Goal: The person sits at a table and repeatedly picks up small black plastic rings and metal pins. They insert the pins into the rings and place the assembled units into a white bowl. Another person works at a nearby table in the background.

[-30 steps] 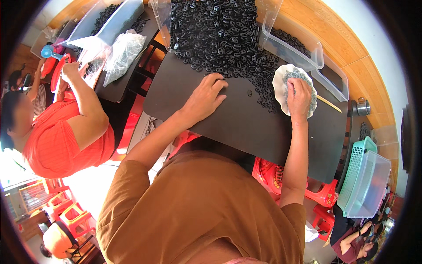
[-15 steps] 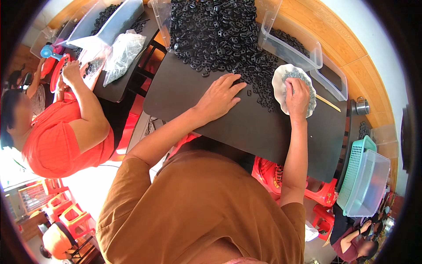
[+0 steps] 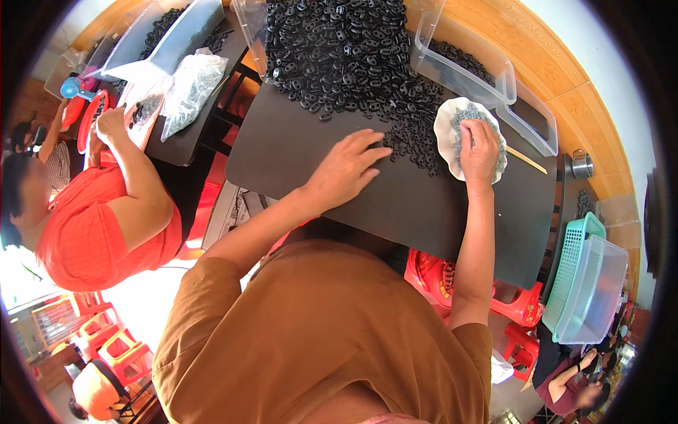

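My left hand [image 3: 349, 166] rests on the dark table with its fingers spread, palm down, at the near edge of a spread of small black pieces. My right hand [image 3: 479, 154] is closed, fingertips down in a white scalloped bowl [image 3: 445, 145] of small grey bits; what the fingers pinch is hidden. A large heap of black oval pieces with two holes [image 3: 339, 49] covers the far middle of the table. Smaller black pieces [image 3: 420, 141] trail from it between my left hand and the bowl.
A wooden stick [image 3: 528, 160] juts out right of the bowl. Clear plastic bins [image 3: 462, 74] stand behind. At right are a green basket [image 3: 566, 279] and a metal cup [image 3: 582, 164]. A person in red [image 3: 106, 219] works at the left table, beside a plastic bag [image 3: 191, 88].
My left hand has shifted slightly left and nearer to me. A single black piece lying apart near its fingertips no longer shows there. My right hand stays in the bowl.
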Demonstrator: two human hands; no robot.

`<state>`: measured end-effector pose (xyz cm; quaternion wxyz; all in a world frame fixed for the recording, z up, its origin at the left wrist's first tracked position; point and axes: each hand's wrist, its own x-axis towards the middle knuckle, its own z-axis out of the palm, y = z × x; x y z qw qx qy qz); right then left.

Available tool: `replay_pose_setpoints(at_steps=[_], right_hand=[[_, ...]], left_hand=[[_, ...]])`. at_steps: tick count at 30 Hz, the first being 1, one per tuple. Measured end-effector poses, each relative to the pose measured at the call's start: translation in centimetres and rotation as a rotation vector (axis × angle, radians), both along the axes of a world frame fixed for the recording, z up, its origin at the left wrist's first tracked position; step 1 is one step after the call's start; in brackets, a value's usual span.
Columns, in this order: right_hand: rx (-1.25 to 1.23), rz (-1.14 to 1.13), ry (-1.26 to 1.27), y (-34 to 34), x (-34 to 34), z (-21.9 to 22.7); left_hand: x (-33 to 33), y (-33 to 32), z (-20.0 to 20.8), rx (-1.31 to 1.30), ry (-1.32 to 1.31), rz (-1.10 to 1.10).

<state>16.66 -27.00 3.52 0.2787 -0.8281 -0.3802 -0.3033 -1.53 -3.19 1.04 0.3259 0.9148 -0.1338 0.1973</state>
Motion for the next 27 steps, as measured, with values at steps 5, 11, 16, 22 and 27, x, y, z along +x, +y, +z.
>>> replay_pose_setpoints(at_steps=[5, 11, 16, 22, 27], right_hand=[[0.046, 0.014, 0.051, 0.0, 0.4, -0.4], [0.063, 0.008, 0.049, 0.1, 0.1, -0.4], [0.100, 0.037, 0.030, 0.9, -1.2, 0.6], [0.083, 0.129, 0.056, 3.0, -3.2, 0.7], [0.074, 0.165, 0.100, 3.8, -4.7, 0.5]], left_hand=[[-0.4, 0.5, -0.1, 0.040, 0.041, 0.034], [1.7, -0.3, -0.5, -0.029, -0.020, -0.014], [1.4, 0.8, 0.0, -0.111, 0.031, 0.040], [3.7, -0.4, 0.2, -0.016, 0.060, 0.058], [3.9, -0.4, 0.7, -0.007, 0.141, 0.049]])
